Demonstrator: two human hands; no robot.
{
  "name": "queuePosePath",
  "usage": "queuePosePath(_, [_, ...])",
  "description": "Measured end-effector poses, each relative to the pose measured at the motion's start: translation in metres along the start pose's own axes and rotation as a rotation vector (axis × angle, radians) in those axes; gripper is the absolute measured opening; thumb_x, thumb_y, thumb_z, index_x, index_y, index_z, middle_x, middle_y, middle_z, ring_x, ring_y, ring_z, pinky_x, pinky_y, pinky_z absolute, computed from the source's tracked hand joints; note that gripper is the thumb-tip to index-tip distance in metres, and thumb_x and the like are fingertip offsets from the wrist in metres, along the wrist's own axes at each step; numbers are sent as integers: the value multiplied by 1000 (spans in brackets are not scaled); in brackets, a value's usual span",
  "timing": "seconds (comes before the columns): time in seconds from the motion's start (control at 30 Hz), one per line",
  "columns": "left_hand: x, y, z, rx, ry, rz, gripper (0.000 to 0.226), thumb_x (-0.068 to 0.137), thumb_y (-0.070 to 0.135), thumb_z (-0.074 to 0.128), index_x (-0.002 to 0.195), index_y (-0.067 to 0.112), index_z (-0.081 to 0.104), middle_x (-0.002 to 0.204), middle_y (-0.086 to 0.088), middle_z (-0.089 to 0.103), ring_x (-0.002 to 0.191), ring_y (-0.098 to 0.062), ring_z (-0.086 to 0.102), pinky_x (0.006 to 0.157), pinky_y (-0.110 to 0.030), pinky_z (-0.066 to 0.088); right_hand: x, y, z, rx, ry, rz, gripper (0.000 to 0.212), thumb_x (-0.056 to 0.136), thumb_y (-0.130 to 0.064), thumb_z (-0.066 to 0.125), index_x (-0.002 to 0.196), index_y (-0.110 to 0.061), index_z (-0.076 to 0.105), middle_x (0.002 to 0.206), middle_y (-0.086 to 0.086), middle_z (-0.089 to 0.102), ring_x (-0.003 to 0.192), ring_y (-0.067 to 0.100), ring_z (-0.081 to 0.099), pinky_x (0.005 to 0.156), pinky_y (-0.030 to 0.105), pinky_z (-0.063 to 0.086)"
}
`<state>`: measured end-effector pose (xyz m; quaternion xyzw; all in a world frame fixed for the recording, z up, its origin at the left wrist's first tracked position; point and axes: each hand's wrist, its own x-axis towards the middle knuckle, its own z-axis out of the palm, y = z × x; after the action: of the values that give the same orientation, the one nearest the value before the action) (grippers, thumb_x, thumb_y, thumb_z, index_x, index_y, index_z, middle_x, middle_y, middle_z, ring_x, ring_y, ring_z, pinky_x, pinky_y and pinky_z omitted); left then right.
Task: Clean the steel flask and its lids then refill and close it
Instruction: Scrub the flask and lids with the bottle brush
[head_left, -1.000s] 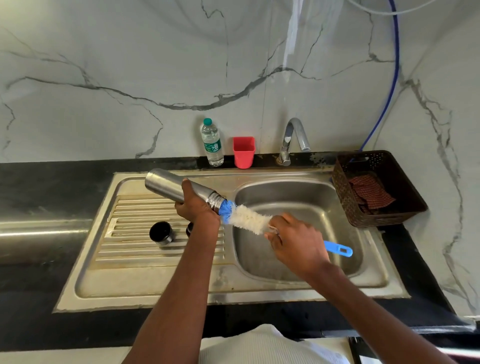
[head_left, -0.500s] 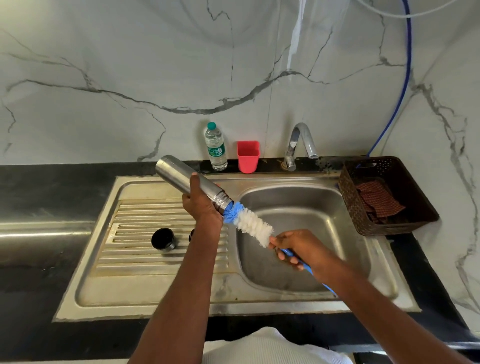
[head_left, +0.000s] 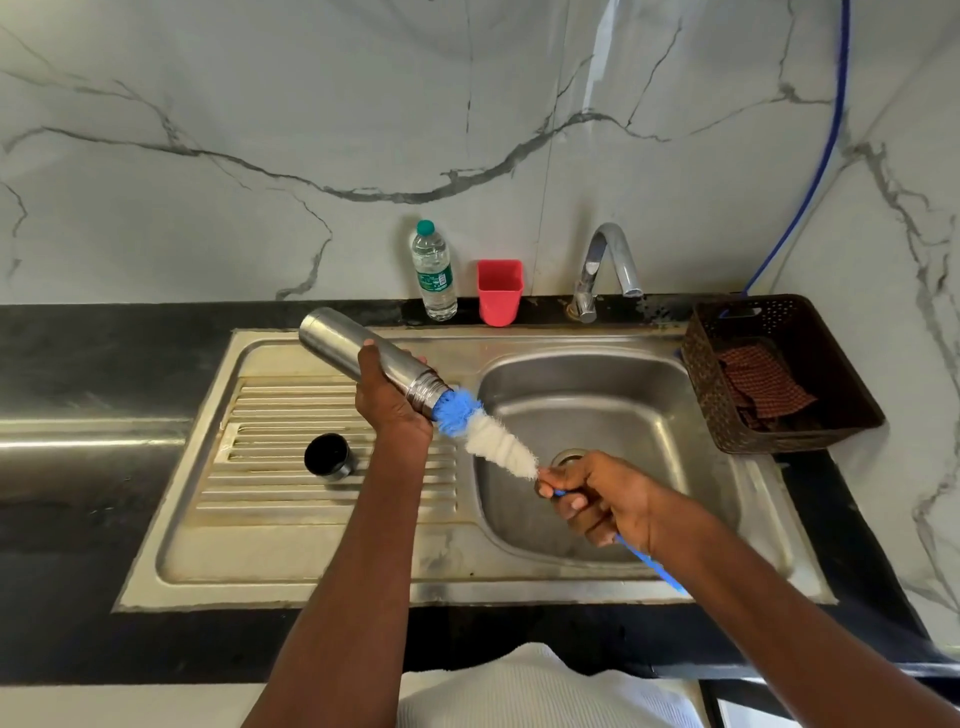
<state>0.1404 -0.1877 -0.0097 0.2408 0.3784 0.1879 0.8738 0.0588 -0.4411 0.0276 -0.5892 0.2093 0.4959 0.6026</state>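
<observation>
The left hand (head_left: 390, 402) wraps its grip round the cylindrical steel flask (head_left: 363, 358), tilted above the steel sink (head_left: 597, 374); the right hand (head_left: 597, 499) pinches the blue-and-white bristle bottle brush (head_left: 483, 431) by its handle. Forcing it crooked at the flask's mouth could spray water or wrench the flask loose.

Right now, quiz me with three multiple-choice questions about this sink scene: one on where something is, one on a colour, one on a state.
1. Where is the black cap?
A on the ribbed drainboard
B in the basket
C in the basin

2. What colour is the cup by the tap?
A green
B red
C white

3. What is the left hand doing?
A hanging free
B gripping the flask
C turning the tap

Answers:
1 A, it stands on the ribs.
2 B, plainly red.
3 B, fingers wrap the flask while the brush tip is in its mouth.
</observation>
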Motion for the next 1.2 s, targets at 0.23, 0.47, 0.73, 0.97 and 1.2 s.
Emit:
queuePosePath(0.23, [5, -3, 15, 100, 167, 179, 55, 80, 33, 86, 121, 8, 58, 109, -16, 71, 83, -31, 76, 70, -44, 65, 6, 14, 22, -897, 773, -635, 13, 98, -33, 66, 87, -27, 70, 70, -10, 65, 57, 10, 57, 55, 28, 41])
queuePosePath(0.47, [4, 3, 25, 86, 128, 150, 48, 80, 29, 87, 116, 11, 61, 107, -16, 71, 81, -34, 75, 70, -49, 65, -10, 0, 12, -966, 803, -749, 14, 98, -38, 62, 93, -31, 73, 75, -10, 69, 70, 18, 63, 65, 35, 52])
queuePosePath(0.73, [14, 11, 31, 130, 163, 286, 44, 78, 30, 89, 111, 17, 64, 107, -11, 73, 88, -31, 77, 73, -44, 66, -1, -13, 14, -662, 524, -594, 16, 93, -36, 71, 80, -33, 79, 52, -8, 62, 49, 6, 51, 63, 31, 47])
queuePosePath(0.97, [25, 10, 48, 130, 149, 156, 47, 80, 32, 87, 116, 13, 64, 109, -13, 73, 85, -30, 75, 69, -41, 64, -15, -14, 22, -631, 588, -618, 13, 94, -41, 66, 88, -37, 76, 56, -9, 62, 50, 8, 53, 64, 30, 47])
queuePosePath(1.2, [21, 4, 75, 238, 288, 197, 64, 80, 39, 85, 131, 15, 55, 111, -4, 67, 84, -22, 72, 79, -38, 62, -48, -12, 31, -1099, 867, -670, 21, 106, -38, 44, 114, -35, 63, 101, -13, 70, 74, 13, 52, 68, 31, 39])
